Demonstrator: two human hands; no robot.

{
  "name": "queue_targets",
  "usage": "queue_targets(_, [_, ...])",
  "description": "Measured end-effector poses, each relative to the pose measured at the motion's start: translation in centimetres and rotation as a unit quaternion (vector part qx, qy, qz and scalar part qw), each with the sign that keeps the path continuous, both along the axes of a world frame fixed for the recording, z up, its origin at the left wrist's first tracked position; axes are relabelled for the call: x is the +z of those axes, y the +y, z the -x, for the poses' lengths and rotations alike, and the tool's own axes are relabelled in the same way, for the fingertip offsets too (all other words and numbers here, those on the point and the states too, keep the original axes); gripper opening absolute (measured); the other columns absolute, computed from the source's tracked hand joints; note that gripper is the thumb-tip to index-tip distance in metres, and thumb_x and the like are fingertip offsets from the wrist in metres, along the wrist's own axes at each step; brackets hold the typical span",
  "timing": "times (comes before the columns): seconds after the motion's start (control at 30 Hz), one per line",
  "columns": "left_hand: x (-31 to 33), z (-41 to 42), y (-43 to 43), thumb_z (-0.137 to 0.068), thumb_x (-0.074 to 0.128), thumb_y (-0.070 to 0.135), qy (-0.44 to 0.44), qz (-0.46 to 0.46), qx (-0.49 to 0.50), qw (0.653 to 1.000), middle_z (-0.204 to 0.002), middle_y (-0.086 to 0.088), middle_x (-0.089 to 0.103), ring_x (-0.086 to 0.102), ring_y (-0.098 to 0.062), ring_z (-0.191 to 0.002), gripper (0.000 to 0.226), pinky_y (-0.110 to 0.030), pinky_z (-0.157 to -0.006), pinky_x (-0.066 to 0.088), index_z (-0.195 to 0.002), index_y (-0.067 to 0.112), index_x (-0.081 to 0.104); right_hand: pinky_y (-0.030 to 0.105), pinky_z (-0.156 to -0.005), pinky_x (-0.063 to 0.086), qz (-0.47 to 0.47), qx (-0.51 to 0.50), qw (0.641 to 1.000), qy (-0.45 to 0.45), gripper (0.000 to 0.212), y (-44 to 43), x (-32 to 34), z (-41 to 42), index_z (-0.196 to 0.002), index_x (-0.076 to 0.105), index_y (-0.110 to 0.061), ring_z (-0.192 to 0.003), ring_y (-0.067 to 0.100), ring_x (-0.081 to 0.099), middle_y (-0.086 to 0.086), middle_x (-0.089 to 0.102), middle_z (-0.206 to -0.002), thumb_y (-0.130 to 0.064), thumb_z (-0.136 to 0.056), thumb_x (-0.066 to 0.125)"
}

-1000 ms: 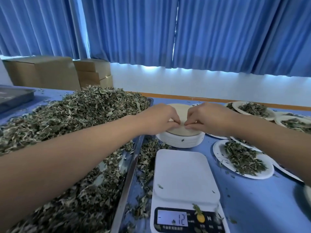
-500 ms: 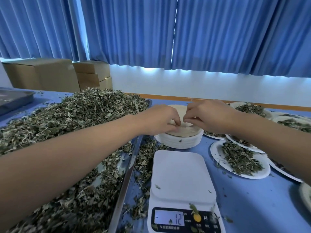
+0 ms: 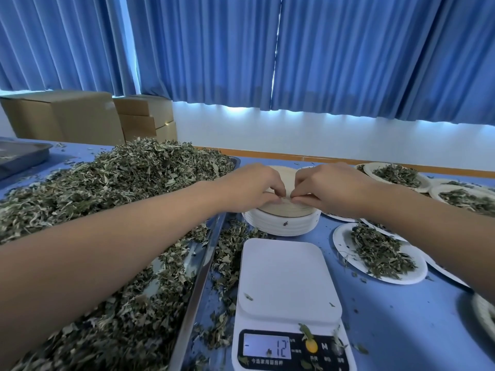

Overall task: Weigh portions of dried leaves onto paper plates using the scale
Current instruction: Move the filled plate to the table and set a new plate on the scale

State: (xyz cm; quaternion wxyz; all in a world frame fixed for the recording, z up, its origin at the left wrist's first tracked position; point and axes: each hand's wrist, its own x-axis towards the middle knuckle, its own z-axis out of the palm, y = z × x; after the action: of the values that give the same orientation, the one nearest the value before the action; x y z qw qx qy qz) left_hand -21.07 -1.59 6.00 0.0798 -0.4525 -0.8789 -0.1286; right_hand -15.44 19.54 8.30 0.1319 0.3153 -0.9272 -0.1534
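Hardly anything has shifted since the earlier frames: both hands stay at the plate stack, fingertips drawn slightly closer together.

Left hand [image 3: 249, 187] and right hand [image 3: 334, 188] meet almost knuckle to knuckle. Fingers are curled, each hand pinching the near rim of the top plate [image 3: 284, 174], which looks tan. Whether it has come free of the stack of paper plates [image 3: 281, 224] beneath, cannot tell.

The stack sits on the blue table [image 3: 401, 317], just behind the scale [image 3: 288, 279]. The scale platform carries only a few leaf flecks. Its display [image 3: 266, 349] reads 12 with a minus bar at the left.

Left of the scale is a long metal tray [image 3: 203, 261] heaped with dried leaves [image 3: 120, 178]; the left forearm crosses over it. Loose leaves lie spilled on the table between tray and scale.

Right of the scale is a filled plate [image 3: 380, 253], overlapping others behind it. Two rear plates [image 3: 396, 175] with leaves sit farther back right.

At far left is a second tray [image 3: 21, 153]. Cardboard boxes [image 3: 67, 116] stand at the wall, with blue curtains [image 3: 348, 49] above.
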Motion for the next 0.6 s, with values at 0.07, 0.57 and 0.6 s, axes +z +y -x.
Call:
queue_targets(0.07, [0.15, -0.02, -0.11, -0.098, 0.063, 0.024, -0.007, -0.011, -0.004, 1.000, -0.116, 0.007, 0.068, 0.058, -0.010, -0.104, 0.019, -0.033, -0.096, 0.044, -0.112, 0.022, 0.075, 0.029, -0.062, 0.030, 0.007, 0.003, 1.000, 0.011, 0.034, -0.01, 0.03, 0.11, -0.116, 0.070, -0.040, -0.095, 0.015, 0.058, -0.015, 0.059, -0.111, -0.047, -0.107, 0.038])
queue_targets(0.57, [0.47, -0.06, -0.05, -0.098, 0.063, 0.023, -0.025, -0.024, 0.007, 0.999, -0.112, 0.005, 0.069, 0.058, -0.014, -0.104, 0.016, -0.032, -0.093, 0.044, -0.107, 0.019, 0.076, 0.031, -0.063, 0.041, -0.094, 0.010, 0.993, 0.069, 0.047, -0.66, 0.01, -0.25, -0.114, 0.064, -0.028, -0.081, 0.022, 0.058, -0.009, 0.050, -0.104, -0.046, -0.109, 0.021])
queue_targets(0.6, [0.44, -0.05, 0.01, -0.098, 0.062, 0.023, -0.025, -0.027, 0.007, 0.999, -0.110, 0.005, 0.070, 0.058, -0.014, -0.104, 0.016, -0.029, -0.091, 0.044, -0.106, 0.018, 0.076, 0.032, -0.062, 0.041, -0.115, 0.005, 0.990, 0.087, 0.046, -0.81, -0.23, -0.28, -0.114, 0.062, -0.025, -0.081, 0.025, 0.059, -0.006, 0.046, -0.102, -0.042, -0.110, 0.019])
